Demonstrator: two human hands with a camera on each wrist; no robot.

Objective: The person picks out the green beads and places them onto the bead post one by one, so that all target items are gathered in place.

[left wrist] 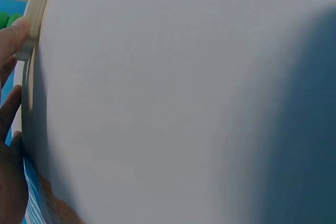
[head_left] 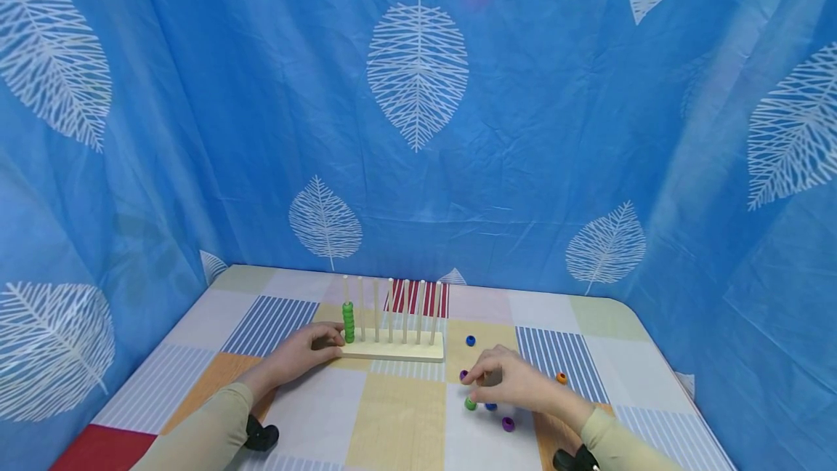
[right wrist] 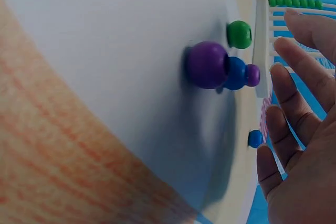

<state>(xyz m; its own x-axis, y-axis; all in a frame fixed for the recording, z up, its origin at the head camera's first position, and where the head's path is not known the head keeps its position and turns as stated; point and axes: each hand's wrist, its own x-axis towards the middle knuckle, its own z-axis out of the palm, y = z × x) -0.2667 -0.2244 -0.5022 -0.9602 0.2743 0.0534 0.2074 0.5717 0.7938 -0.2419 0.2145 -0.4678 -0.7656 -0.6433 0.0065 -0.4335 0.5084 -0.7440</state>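
A pale wooden peg rack (head_left: 392, 349) with a row of upright rods stands on the table. Several green beads (head_left: 349, 323) are stacked on its leftmost rod. My left hand (head_left: 306, 352) grips the left end of the base, its thumb (left wrist: 16, 32) on the wood in the left wrist view. Over the loose beads hovers my right hand (head_left: 513, 378), fingers apart and loosely bent, holding nothing. Just under its fingertips lies a loose green bead (right wrist: 240, 34). Around it are a blue bead (right wrist: 235, 73), a purple bead (right wrist: 207, 65) and a smaller-looking purple one (right wrist: 252, 75).
Another blue bead (head_left: 471, 340) lies right of the rack, and an orange bead (head_left: 561, 378) sits farther right, beyond the right wrist. A patchwork-patterned cloth (head_left: 399, 413) covers the table. Blue curtains (head_left: 418, 187) with white leaves hang behind and on both sides.
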